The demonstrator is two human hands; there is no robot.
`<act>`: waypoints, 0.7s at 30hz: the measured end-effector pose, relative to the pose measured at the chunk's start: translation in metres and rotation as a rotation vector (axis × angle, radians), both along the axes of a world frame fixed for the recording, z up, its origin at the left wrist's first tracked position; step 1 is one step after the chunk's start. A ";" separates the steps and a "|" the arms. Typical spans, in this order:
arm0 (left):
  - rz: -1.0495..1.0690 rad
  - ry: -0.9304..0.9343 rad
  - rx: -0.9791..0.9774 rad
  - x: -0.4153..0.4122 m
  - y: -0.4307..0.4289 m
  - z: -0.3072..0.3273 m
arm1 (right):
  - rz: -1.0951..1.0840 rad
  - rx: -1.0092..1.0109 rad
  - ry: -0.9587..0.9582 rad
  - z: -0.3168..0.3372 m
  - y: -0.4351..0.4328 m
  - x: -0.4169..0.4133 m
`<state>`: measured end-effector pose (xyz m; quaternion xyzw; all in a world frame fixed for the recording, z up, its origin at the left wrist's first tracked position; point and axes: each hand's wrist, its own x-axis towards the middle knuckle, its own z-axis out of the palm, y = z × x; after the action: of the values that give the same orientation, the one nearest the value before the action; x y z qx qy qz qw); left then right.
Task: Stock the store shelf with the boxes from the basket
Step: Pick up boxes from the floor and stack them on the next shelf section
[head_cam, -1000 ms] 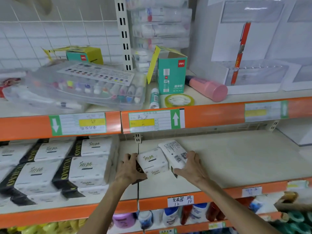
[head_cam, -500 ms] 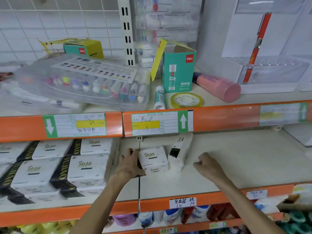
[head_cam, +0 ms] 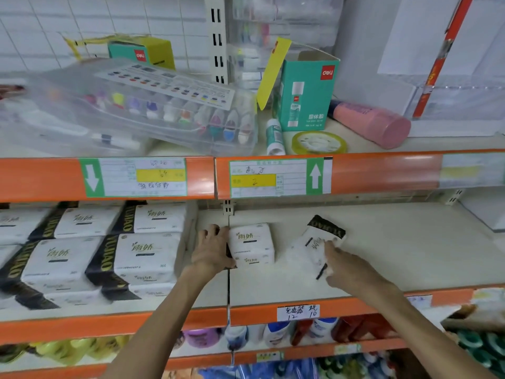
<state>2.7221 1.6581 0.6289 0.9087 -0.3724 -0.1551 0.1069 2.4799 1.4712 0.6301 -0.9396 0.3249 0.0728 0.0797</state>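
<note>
Two white tissue packs lie on the middle shelf (head_cam: 382,255). My left hand (head_cam: 213,250) grips the left end of the first tissue pack (head_cam: 252,246), which sits flat by the shelf seam. The second tissue pack (head_cam: 314,243) is tilted, black end pointing away, a short gap to the right of the first. My right hand (head_cam: 352,269) holds its near right edge, one finger lying across its top. The basket is not in view.
Stacked tissue packs (head_cam: 131,253) fill the shelf's left half, close to my left hand. The upper shelf's orange rail (head_cam: 382,173) overhangs. Above stand a marker case (head_cam: 153,110), a green box (head_cam: 306,94) and a pink bottle (head_cam: 374,124). Bottles (head_cam: 276,335) fill the shelf below.
My right hand had let go of the second pack, which stood on end; now it is back on that pack, which has tipped over to the right. My left hand stays on the first pack.
</note>
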 end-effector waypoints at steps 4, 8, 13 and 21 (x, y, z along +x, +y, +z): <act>-0.022 0.014 -0.017 0.003 0.002 -0.001 | -0.092 0.092 -0.169 0.001 -0.016 -0.025; -0.021 0.027 -0.015 0.003 0.003 0.001 | 0.010 -0.019 -0.137 0.006 -0.036 -0.013; 0.011 0.012 -0.028 0.001 0.006 0.000 | -0.030 0.192 0.044 0.014 -0.050 0.019; -0.004 -0.144 0.001 0.010 0.017 -0.006 | 0.091 0.106 -0.096 0.010 -0.019 0.036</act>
<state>2.7324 1.6751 0.6230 0.9168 -0.3810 -0.0899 0.0790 2.5163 1.4518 0.6405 -0.9502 0.2735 0.0485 0.1416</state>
